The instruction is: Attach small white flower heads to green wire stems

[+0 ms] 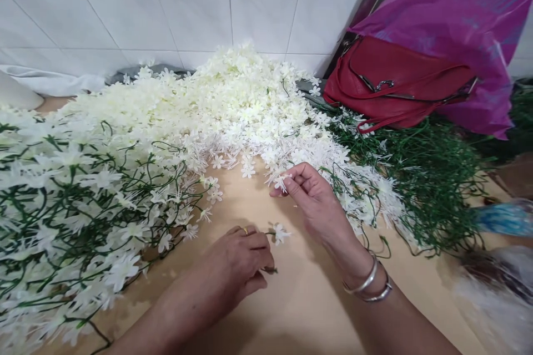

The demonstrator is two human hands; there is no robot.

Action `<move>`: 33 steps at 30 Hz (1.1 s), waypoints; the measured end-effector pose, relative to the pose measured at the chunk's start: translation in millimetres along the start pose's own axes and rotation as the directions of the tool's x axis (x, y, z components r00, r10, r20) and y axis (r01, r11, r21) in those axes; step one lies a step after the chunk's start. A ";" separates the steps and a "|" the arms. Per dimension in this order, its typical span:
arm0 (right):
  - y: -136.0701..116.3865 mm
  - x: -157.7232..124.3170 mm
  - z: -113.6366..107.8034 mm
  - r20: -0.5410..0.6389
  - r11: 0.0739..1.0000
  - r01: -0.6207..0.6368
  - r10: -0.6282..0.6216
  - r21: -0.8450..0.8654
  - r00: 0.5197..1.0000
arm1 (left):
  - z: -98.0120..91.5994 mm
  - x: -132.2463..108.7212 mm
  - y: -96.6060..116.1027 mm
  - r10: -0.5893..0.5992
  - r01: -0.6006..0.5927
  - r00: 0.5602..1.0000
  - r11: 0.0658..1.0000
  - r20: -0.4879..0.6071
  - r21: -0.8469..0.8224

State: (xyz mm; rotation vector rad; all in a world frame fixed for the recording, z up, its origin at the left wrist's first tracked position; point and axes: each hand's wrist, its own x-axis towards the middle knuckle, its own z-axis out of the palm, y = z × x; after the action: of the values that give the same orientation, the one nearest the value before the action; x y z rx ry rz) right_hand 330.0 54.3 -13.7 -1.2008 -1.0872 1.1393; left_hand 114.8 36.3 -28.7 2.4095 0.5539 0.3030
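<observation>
Between the thumb and index finger of my right hand (312, 199) is a small white artificial blossom (281, 182), pinched just above the tabletop. My left hand (239, 258) is closed with its fingers curled down, lower and to the left. A green stem end (270, 270) pokes out by its fingertips, and a white artificial flower (281, 234) shows at its knuckles; most of the stem is hidden by the fingers. Loose white blossoms (250, 94) are heaped beyond both hands. To the left lie finished-looking white flowers on green stems (112, 222).
Green plastic stems (437, 188) form a pile at the right. Behind them sit a red handbag (400, 80) and a purple plastic bag (458, 16). Clear plastic wrapping (495, 299) lies at the lower right. A white tiled wall (266, 0) borders the tan table (300, 310).
</observation>
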 end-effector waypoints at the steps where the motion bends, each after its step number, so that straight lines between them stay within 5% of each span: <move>1: 0.1 0.8 -0.6 -0.008 1.000 -0.005 0.005 -0.001 1.000 | 1.2 0.3 -2.8 0.010 -0.010 1.000 1.000 -0.003 -0.015; 6: -0.2 1.8 2.1 0.005 0.998 -0.031 0.030 0.049 1.000 | -3.1 8.2 -10.3 0.049 -0.057 0.998 0.982 -0.051 -0.180; 9: -2.8 0.5 2.4 0.043 0.996 -0.054 0.052 0.066 0.998 | -6.2 11.9 -10.5 -0.057 0.011 0.982 0.969 -0.180 -0.247; 11: -5.2 -0.7 1.0 0.102 0.995 -0.068 0.060 0.072 0.993 | -7.0 13.3 -9.6 -0.172 0.084 0.929 0.960 -0.328 -0.266; 15: -10.0 -3.8 0.0 0.232 0.992 -0.100 0.082 0.070 0.969 | -9.3 14.5 -3.9 -0.350 0.144 0.720 0.920 -0.599 -0.365; 19: -15.0 -11.2 10.8 0.250 0.996 -0.085 0.076 0.025 0.965 | -7.8 14.7 2.9 -0.440 0.060 0.657 0.840 -0.612 -0.540; 26: -11.5 -26.1 30.3 0.181 0.990 0.065 -0.043 -0.121 0.983 | 4.3 17.4 -1.2 -0.517 0.057 0.525 0.814 -0.676 -0.578; 33: -6.5 -20.8 23.9 0.279 0.861 0.423 -0.349 -0.281 0.895 | -4.8 14.5 -3.6 -0.478 0.026 0.497 0.842 -0.724 -0.538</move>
State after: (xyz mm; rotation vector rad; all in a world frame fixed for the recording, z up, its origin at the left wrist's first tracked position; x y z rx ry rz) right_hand 304.4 36.2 -6.0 -1.0556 -1.6642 0.7987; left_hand 124.8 48.1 -26.2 1.5184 1.1128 1.3557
